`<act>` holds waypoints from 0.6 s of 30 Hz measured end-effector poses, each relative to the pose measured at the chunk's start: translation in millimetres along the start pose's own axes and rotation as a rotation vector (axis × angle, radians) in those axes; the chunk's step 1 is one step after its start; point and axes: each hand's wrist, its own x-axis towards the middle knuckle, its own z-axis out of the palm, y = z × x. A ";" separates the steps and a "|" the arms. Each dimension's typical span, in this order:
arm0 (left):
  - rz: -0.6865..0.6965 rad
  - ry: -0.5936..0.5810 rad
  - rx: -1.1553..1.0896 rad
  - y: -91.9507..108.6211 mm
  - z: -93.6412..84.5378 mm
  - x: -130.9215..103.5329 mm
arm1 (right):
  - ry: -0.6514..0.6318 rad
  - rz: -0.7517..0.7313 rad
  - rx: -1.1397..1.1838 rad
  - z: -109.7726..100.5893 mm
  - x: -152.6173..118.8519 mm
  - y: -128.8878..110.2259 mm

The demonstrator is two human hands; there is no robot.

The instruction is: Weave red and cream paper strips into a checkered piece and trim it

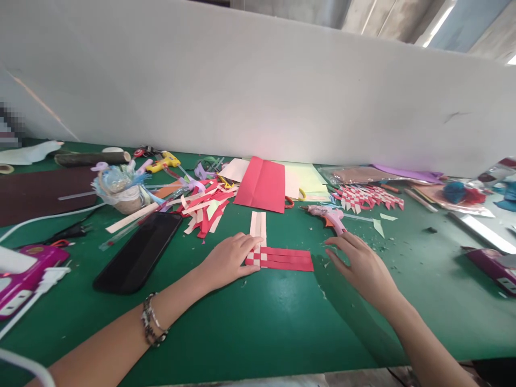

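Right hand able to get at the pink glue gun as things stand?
Likely yes. The right hand is at the handle end of the pink glue gun, with nothing apparent blocking the way between them. Whether they already touch, I can't tell.

The woven strips [278,259] are checkered red and cream, the tabletop [278,322] green

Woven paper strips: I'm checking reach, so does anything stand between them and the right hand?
Nothing visible does: only green tabletop shows between the right hand and the woven paper strips. The pink glue gun lies farther back, outside that gap.
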 end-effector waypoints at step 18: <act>-0.021 0.004 -0.155 -49.4 -22.5 -6.6 | 0.043 0.456 0.089 -9.5 50.9 32.0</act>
